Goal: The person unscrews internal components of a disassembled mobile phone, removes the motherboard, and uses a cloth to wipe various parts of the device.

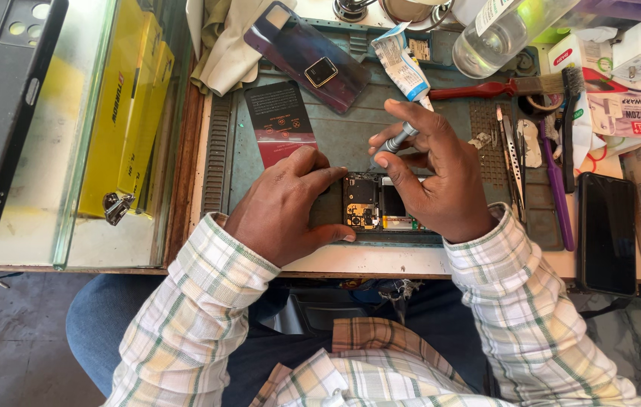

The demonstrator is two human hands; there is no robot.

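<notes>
now | left hand [286, 203] grip clamped on opened phone [369, 202] | right hand [430, 177] grip pinching slim metal screwdriver [396, 141]

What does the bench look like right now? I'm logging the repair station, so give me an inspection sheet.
Surface: grey-green work mat on a wooden table.
Job's things: opened phone with circuit board exposed; screwdriver; removed back cover.
Clutter: glue tube, red-handled brush, tweezers, purple tool, clear bottle, black phone, yellow boxes.
Grips: left hand steadies the phone; right hand holds the screwdriver.
Cables: nothing seen.
Surroundings: glass counter at left, grey floor below.
</notes>
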